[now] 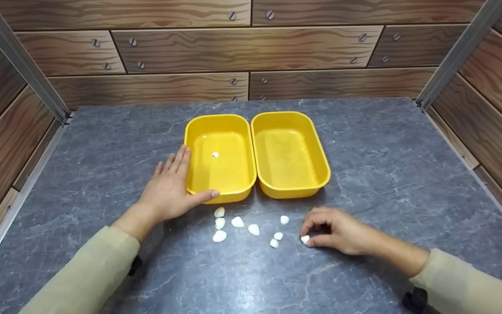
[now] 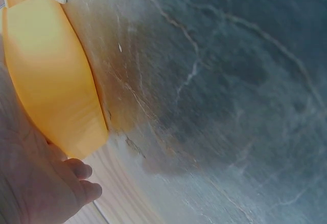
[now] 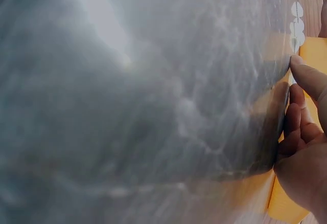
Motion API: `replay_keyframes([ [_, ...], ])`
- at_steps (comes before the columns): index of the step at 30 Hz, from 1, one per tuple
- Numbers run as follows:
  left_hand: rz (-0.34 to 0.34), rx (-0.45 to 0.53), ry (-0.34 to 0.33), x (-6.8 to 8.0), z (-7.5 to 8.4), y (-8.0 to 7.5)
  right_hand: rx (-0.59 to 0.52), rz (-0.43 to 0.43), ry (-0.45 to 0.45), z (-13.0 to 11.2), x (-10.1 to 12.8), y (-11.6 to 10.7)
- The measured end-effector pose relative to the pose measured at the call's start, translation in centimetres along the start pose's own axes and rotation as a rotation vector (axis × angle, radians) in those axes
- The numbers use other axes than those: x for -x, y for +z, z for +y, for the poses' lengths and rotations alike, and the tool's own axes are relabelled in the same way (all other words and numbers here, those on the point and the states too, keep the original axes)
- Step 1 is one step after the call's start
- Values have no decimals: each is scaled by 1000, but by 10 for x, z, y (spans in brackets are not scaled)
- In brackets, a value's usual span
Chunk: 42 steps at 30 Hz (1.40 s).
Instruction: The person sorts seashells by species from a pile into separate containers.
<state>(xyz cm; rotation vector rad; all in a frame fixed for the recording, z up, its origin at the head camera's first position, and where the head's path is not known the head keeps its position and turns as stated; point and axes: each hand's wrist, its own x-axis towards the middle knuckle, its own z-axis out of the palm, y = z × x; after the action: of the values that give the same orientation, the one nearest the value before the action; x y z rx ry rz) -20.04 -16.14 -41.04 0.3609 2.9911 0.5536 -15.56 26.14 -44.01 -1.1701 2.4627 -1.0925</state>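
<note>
My left hand (image 1: 168,189) rests against the near left corner of the left yellow tub (image 1: 225,174), fingers straight along its side and thumb on the front rim. One small white piece (image 1: 215,154) lies on that tub's floor. Over on the right, my right hand (image 1: 338,231) pinches a white pebble (image 1: 305,239) between thumb and forefinger, low at the tabletop. Several other smooth white pebbles (image 1: 237,222) are scattered between the hands, in front of the tubs. In the left wrist view, the left hand (image 2: 46,183) lies along the tub's outer wall (image 2: 56,70).
A second yellow tub (image 1: 290,152) stands right beside the first, their long sides together. The grey marbled tabletop (image 1: 386,174) is bounded by wood-patterned panels (image 1: 251,48) at the back and both sides, with metal posts (image 1: 464,52) at the rear corners.
</note>
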Motion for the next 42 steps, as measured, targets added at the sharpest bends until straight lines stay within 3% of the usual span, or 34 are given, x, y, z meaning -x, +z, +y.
replay_keyframes([
  [4,-1,1,1,0,0,0,39,13,-68,-1,1,1],
  [16,-5,-1,-2,1,-1,0,113,25,-144,-4,1,0],
  [26,-8,-3,-7,-1,1,-1,187,-46,-166,-6,1,-9],
  [34,-16,-5,-12,-2,1,-1,173,-42,-211,-7,1,-11],
  [42,-12,-8,-9,-1,0,-1,159,-66,-200,-8,1,-13],
])
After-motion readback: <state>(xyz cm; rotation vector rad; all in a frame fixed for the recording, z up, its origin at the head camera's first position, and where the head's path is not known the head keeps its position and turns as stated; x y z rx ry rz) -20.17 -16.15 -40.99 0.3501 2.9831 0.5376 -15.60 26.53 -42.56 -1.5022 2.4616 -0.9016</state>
